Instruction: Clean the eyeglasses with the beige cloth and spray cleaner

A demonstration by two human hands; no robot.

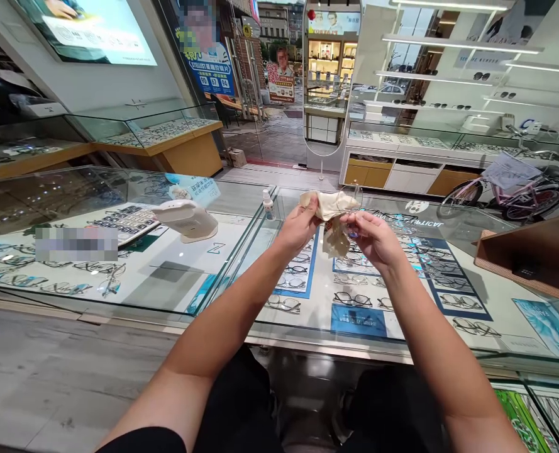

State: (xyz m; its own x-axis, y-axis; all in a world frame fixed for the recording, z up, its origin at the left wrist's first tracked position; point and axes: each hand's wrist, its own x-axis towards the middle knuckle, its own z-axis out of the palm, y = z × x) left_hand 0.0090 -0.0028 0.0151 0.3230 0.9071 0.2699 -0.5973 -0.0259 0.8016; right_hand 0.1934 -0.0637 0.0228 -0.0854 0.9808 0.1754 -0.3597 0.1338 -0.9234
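Observation:
A cream cloth [327,202] is bunched in my left hand [302,221], whose fingers are closed on it. Part of the cloth hangs below, over the glass counter. Thin-rimmed eyeglasses [354,194] stick out at the cloth's right end, one clear round lens showing. My right hand [370,234] pinches close under that lens, seemingly on the frame of the eyeglasses. The rest of the frame is hidden by cloth and fingers. Both hands are held just above the counter top.
A small white spray bottle [268,206] stands left of my hands on the glass display counter [241,251]. Further left is a white device [185,220]. Several eyeglass frames [352,299] lie under the glass. A brown stand [519,258] is at right; a bicycle [519,189] stands beyond.

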